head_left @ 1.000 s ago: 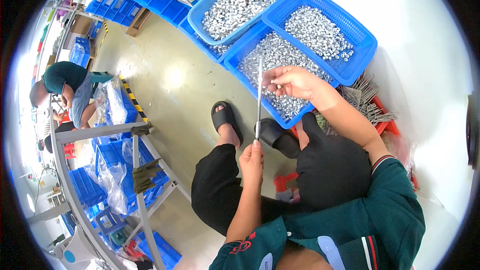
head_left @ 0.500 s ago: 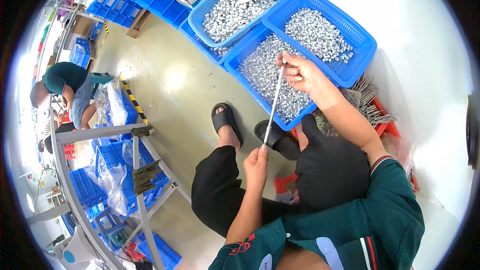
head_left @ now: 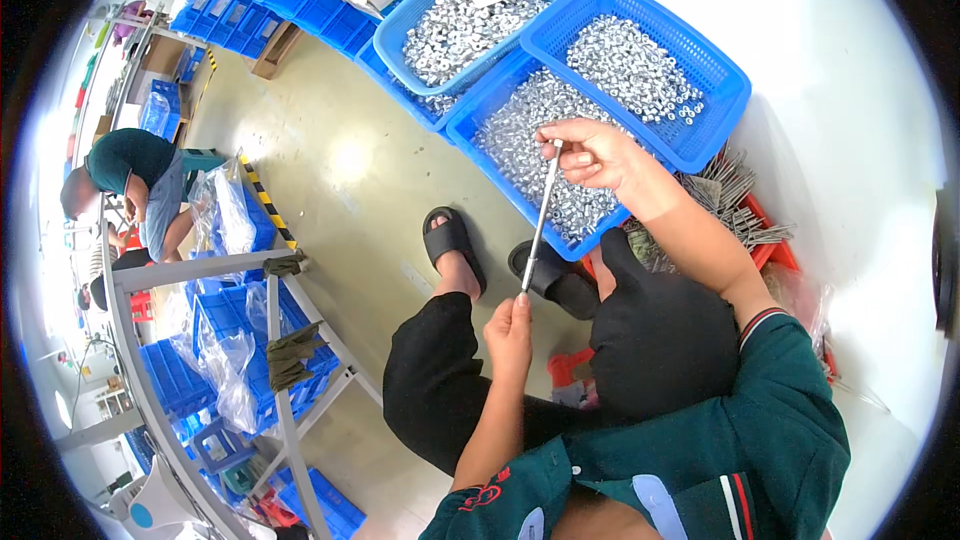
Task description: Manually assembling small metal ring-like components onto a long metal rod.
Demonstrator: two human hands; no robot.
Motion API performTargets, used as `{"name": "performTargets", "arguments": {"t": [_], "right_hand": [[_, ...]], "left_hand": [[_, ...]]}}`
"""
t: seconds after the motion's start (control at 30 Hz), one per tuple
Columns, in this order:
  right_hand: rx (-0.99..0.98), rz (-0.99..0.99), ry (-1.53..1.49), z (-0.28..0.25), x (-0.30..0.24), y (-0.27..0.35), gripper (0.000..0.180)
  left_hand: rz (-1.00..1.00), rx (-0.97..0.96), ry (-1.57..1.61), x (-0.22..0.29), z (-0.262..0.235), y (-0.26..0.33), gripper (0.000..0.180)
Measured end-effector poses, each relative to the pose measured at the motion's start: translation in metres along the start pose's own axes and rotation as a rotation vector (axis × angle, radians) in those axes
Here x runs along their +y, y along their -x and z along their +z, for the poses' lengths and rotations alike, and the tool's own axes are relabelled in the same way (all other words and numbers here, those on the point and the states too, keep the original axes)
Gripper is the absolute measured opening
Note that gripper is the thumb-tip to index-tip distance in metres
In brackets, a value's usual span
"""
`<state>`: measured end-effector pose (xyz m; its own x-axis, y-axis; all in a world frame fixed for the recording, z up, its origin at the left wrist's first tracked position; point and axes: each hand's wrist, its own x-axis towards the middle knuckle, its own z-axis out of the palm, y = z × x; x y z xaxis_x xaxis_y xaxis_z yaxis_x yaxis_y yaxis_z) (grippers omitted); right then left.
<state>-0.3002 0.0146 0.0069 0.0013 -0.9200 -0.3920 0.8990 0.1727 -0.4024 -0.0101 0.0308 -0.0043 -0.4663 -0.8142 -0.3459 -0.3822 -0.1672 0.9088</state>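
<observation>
A thin silver metal rod [head_left: 540, 225] slants between my two hands, over the near edge of a blue bin. My left hand [head_left: 510, 335] is closed in a pinch round its lower end, above my lap. At the upper end, my right hand [head_left: 598, 155] is closed, thumb and fingers at the tip, where a small silver fitting [head_left: 557, 144] shows. Whether that fitting is threaded on the rod, I cannot tell. Below my right hand, the blue bin [head_left: 483, 166] holds many small silver metal fittings.
A blue basket [head_left: 738, 90] and a lighter blue basket [head_left: 390, 40] hold more metal parts. Metal rods [head_left: 745, 210] lie in a red crate at my right. On the left stand a grey metal frame [head_left: 200, 268] and blue crates [head_left: 180, 377]; a person [head_left: 135, 165] bends over farther off.
My right hand has come a little down and left with the rod's upper end. My left hand has shifted only slightly and keeps its pinch on the lower end.
</observation>
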Motion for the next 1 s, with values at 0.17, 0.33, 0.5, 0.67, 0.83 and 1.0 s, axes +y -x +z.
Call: {"name": "performTargets", "arguments": {"t": [0.17, 0.33, 0.5, 0.67, 0.83, 1.0], "right_hand": [[-0.03, -0.193, 0.02, 0.011, 0.019, 0.002, 0.022], [-0.029, -0.227, -0.016, 0.005, 0.023, -0.001, 0.026], [-0.01, -0.221, -0.116, 0.003, 0.015, -0.002, 0.024], [-0.066, -0.155, -0.098, 0.006, 0.009, 0.0, 0.025], [-0.078, -0.156, -0.046, 0.009, 0.009, 0.001, 0.025], [-0.029, -0.221, 0.222, 0.014, 0.004, 0.005, 0.02]], "left_hand": [[-0.15, -0.041, 0.111, -0.001, -0.001, -0.003, 0.036], [-0.205, -0.058, 0.173, 0.002, -0.001, -0.004, 0.036], [-0.173, -0.044, 0.136, 0.003, 0.0, -0.002, 0.037], [-0.151, -0.042, 0.111, 0.003, 0.0, -0.002, 0.037], [-0.166, -0.04, 0.121, 0.004, -0.001, -0.001, 0.037], [-0.129, -0.018, 0.111, 0.004, -0.003, 0.001, 0.036]]}}
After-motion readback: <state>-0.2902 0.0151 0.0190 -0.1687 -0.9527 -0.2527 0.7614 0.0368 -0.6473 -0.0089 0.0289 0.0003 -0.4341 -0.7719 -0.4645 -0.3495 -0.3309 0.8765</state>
